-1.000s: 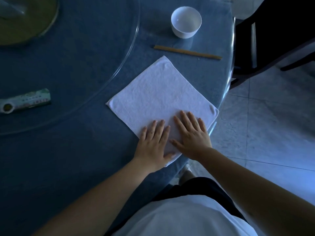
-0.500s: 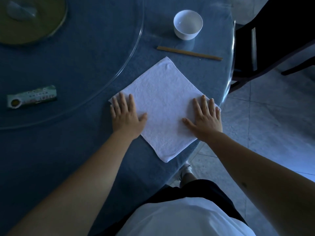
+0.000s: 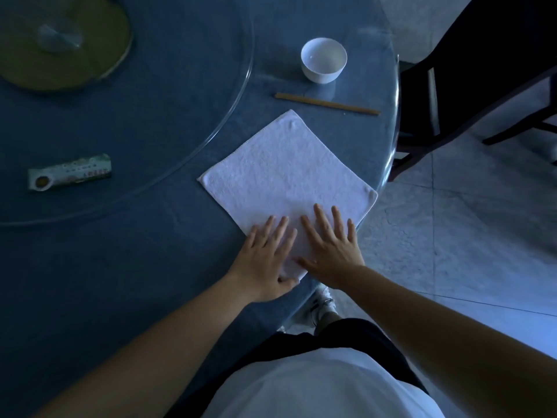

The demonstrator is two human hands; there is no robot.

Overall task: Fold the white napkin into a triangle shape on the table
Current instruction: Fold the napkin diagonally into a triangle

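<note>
The white napkin (image 3: pixel 286 173) lies flat and unfolded as a square turned like a diamond on the blue table (image 3: pixel 120 267), close to the table's right edge. My left hand (image 3: pixel 268 257) rests palm down on the napkin's near corner, fingers spread. Beside it my right hand (image 3: pixel 331 245) also presses flat on the near corner, fingers apart. The two hands almost touch and cover the napkin's nearest tip. Neither hand grips anything.
A white bowl (image 3: pixel 324 60) and a pair of wooden chopsticks (image 3: pixel 327 104) lie beyond the napkin. A glass turntable edge (image 3: pixel 241 95) curves past on the left, carrying a wrapped packet (image 3: pixel 69 171) and a yellow-green plate (image 3: pixel 60 40). A dark chair (image 3: pixel 470 70) stands at the right.
Half a second ago my hands were spread on the napkin's left and right corners. Both have slid back together onto the near corner. The napkin stays flat.
</note>
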